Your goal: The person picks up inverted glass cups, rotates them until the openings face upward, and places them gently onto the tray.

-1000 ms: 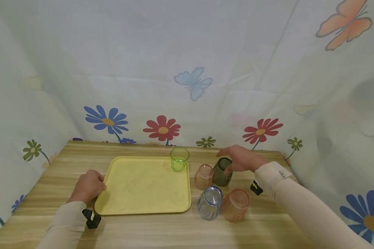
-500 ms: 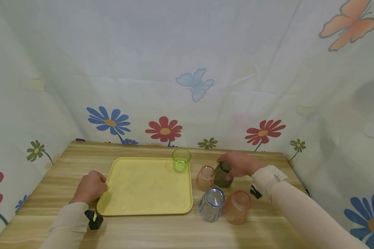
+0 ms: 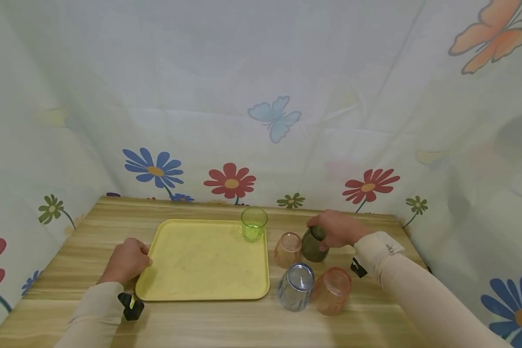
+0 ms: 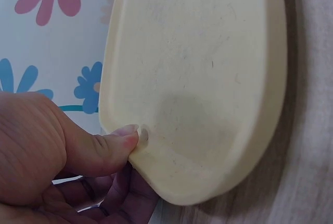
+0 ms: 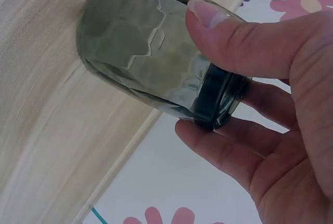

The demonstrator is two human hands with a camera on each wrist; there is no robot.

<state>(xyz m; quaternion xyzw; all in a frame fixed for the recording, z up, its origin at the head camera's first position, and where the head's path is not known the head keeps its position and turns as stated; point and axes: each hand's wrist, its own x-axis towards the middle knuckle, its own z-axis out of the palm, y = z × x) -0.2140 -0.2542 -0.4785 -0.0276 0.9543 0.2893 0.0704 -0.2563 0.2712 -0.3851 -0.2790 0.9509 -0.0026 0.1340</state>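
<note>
At the tray's left edge, my left hand (image 3: pixel 125 261) pinches the yellow tray (image 3: pixel 204 261); the left wrist view shows the thumb on top of the rim (image 4: pixel 136 148) and the fingers beneath. My right hand (image 3: pixel 338 228) holds a dark grey-green glass (image 3: pixel 313 249) around its base end. That glass stands upside down on the table, its mouth downward, as the right wrist view shows with the thumb on one side of the glass (image 5: pixel 130 36) and fingers on the other. A bright green glass (image 3: pixel 253 231) stands upright in the tray's far right corner.
Left of the dark glass is a small pink glass (image 3: pixel 287 251), upside down. Nearer stand an upturned clear bluish glass (image 3: pixel 295 292) and a larger upturned pink glass (image 3: pixel 332 295), close together. A flower-printed cloth (image 3: pixel 191 121) hangs behind the wooden table (image 3: pixel 200 324).
My right hand has come down over the dark glass and its fingers have closed about the base. The left hand stays on the tray edge; the head view has shifted slightly.
</note>
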